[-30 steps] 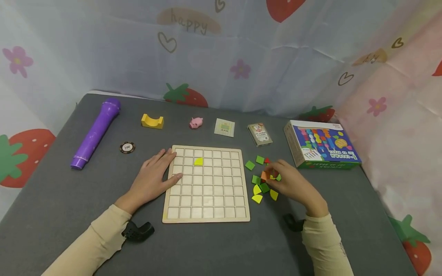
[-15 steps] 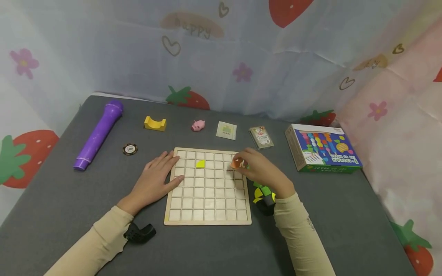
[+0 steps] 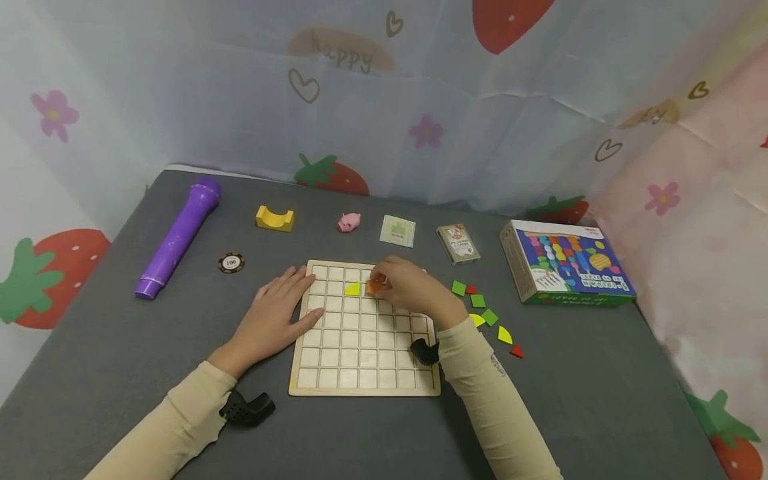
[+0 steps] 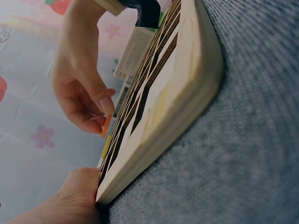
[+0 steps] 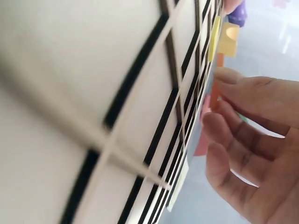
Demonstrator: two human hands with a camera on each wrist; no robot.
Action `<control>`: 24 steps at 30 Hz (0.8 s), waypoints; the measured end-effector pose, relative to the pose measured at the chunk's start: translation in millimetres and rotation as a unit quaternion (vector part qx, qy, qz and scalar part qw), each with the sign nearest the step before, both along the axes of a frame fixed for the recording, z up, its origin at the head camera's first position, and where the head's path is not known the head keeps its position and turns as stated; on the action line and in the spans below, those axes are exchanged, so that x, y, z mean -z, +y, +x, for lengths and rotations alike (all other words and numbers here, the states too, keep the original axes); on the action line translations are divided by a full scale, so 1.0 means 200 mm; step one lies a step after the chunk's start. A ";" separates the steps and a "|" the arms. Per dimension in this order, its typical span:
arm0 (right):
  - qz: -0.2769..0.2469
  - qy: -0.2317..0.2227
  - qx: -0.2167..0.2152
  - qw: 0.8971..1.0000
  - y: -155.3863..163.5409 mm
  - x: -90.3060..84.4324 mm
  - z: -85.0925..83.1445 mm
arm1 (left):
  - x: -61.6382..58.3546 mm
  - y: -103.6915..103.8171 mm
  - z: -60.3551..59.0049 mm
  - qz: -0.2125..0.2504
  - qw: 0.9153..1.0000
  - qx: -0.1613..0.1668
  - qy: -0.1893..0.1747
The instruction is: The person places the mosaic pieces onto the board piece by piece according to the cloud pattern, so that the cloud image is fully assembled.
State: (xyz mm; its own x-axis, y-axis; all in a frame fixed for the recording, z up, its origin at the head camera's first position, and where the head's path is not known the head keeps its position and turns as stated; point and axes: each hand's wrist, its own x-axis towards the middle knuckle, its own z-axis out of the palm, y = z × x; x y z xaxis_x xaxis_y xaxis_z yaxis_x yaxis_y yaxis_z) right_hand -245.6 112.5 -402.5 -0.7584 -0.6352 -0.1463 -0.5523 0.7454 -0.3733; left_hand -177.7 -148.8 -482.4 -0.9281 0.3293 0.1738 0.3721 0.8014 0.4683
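A wooden grid board (image 3: 360,340) lies on the dark table, with a yellow quarter-round tile (image 3: 352,289) in its second row. My right hand (image 3: 408,287) pinches an orange tile (image 4: 106,125) between thumb and fingers, just to the right of the yellow one. Whether the orange tile touches the board I cannot tell. My left hand (image 3: 273,320) rests at the board's left edge with its fingers straight. To the right of the board lie several green tiles (image 3: 477,301), yellow quarter-round tiles (image 3: 505,335) and red triangle tiles (image 3: 517,351), some partly hidden by my right wrist.
Along the back stand a purple microphone (image 3: 180,237), a yellow block (image 3: 275,219), a pink pig (image 3: 349,222), a pattern card (image 3: 397,231), a playing-card box (image 3: 459,243) and a large colourful box (image 3: 567,263). A poker chip (image 3: 231,263) lies left of the board.
My right hand has carried the orange tile from the loose pile leftward over the board to beside the yellow tile. My left hand has stayed at the board's edge.
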 end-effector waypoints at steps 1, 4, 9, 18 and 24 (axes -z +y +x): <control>-0.001 0.000 -0.001 1.000 -0.01 0.00 0.00 | 0.00 0.00 0.00 0.000 1.000 0.000 0.000; -0.004 -0.004 -0.005 1.000 -0.02 0.01 0.00 | -0.01 0.01 0.00 0.000 1.000 -0.001 0.000; -0.002 -0.009 -0.007 1.000 -0.03 0.01 0.00 | -0.01 0.01 0.01 -0.002 1.000 -0.003 -0.007; 0.003 0.010 -0.018 1.000 -0.05 0.02 0.01 | -0.01 0.01 0.01 -0.002 1.000 -0.005 -0.004; 0.008 0.013 -0.015 1.000 -0.06 0.01 0.01 | -0.01 0.00 0.01 -0.003 1.000 -0.005 -0.006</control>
